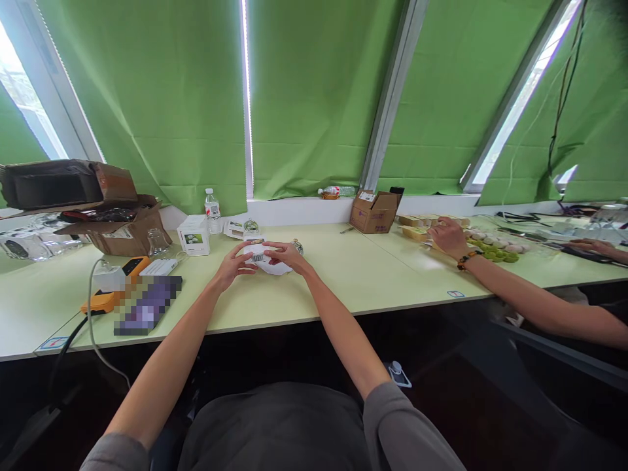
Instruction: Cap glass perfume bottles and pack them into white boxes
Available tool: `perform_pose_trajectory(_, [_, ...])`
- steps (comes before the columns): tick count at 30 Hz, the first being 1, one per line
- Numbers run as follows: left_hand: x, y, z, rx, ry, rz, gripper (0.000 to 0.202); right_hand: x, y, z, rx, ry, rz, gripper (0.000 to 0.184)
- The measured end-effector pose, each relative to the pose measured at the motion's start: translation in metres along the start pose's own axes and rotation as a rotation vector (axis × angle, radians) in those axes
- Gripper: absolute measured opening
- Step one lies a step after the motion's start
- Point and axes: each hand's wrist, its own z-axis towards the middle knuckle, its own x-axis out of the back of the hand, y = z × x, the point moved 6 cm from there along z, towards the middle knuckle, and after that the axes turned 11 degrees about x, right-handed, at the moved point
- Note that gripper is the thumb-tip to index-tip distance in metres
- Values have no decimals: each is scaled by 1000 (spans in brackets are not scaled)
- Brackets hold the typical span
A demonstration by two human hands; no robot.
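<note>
Over the pale table, my left hand grips the left side of a small white piece with a printed barcode, its fingers closed at the edge. My right hand pinches the same piece from the right, fingertips along its upper right part. Below and behind my right fingers shows a white, rounded thing, partly covered; its kind cannot be made out. Just past my right hand is a small shiny round object, mostly hidden.
Left stand an open cardboard box, a white box, a water bottle, an orange device and a blurred-out flat item. A carton sits at the back. A co-worker's hand works right, near green and white pieces.
</note>
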Motion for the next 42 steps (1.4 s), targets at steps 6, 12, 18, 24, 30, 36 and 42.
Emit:
perform_pose_trajectory(6, [0,1,-2,-31,19,51,70,-1,2,1,-13,-9,9,60])
perform_pose_trajectory(12, [-1,3,-2,-41,53,82,70,0,4,2,7,-20,4,60])
perform_pose_trajectory(18, [0,3,-3,-38,76,98,69,-1,4,2,26,-26,6,61])
perform_pose_trajectory(24, [0,3,-2,-46,77,93,68,0,7,3,1,-5,-2,60])
perform_pose_trajectory(30, [2,1,-1,-45,63,66,67,-2,8,3,-8,-27,18,59])
perform_pose_trajectory(36, [2,1,-1,-66,78,42,69,-3,13,4,-16,-25,58,54])
perform_pose_trajectory(42, [-1,2,-5,-102,102,25,90,-6,8,2,13,-66,74,77])
